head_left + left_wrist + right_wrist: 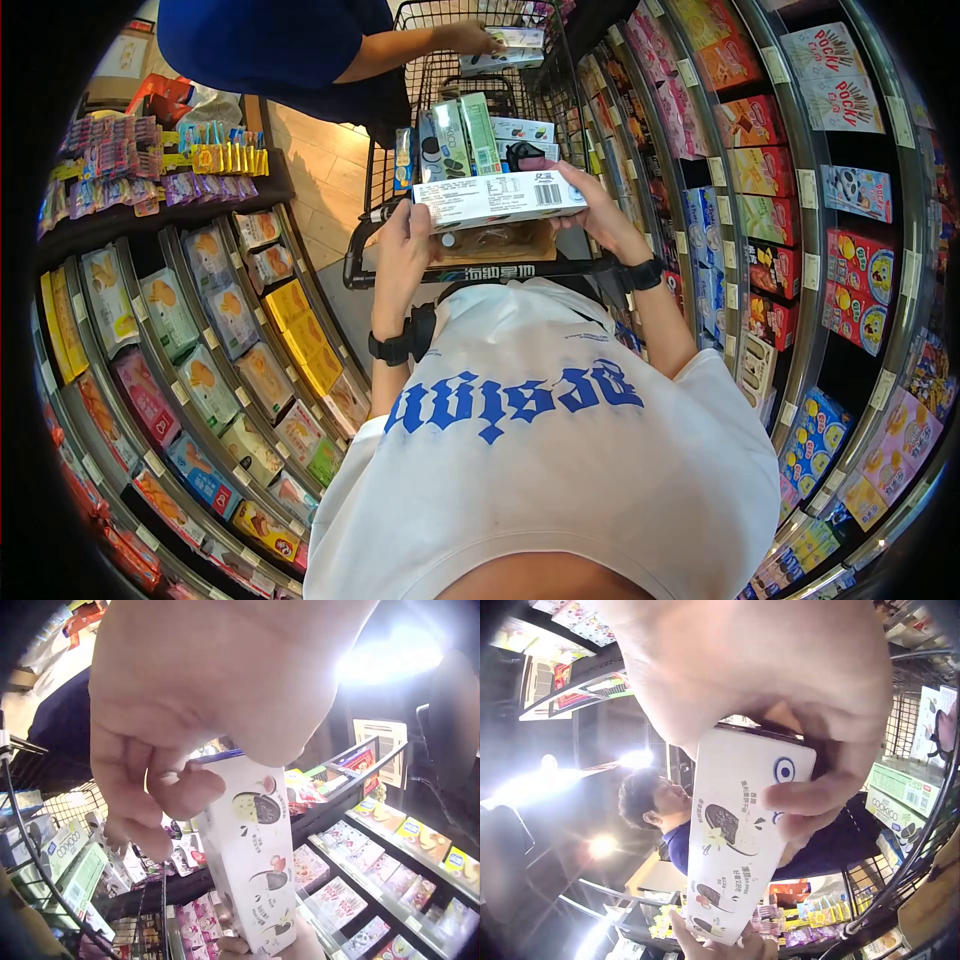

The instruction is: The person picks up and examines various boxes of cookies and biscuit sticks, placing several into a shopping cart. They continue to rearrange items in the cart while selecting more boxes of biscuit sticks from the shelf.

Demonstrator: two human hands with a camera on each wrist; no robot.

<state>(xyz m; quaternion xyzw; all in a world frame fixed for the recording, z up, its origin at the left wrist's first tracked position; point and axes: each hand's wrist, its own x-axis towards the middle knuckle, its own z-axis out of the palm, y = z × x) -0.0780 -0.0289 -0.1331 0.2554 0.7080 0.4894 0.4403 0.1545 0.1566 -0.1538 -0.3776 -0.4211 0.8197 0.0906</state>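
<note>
White box (pixel 505 203) over cart (pixel 356 258), left hand (pixel 404 236) with fingers clamped on left end, right hand (pixel 603 214) likewise on right end

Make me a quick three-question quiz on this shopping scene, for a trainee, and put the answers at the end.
1. Multiple choice: What do the left hand and right hand hold between them?
A) a bottle
B) a white box
C) a paper bag

2. True or false: There are boxes in the cart.

3. Short answer: What colour is the large lettering on the white shirt?

Key: 1 B; 2 true; 3 blue.
</note>
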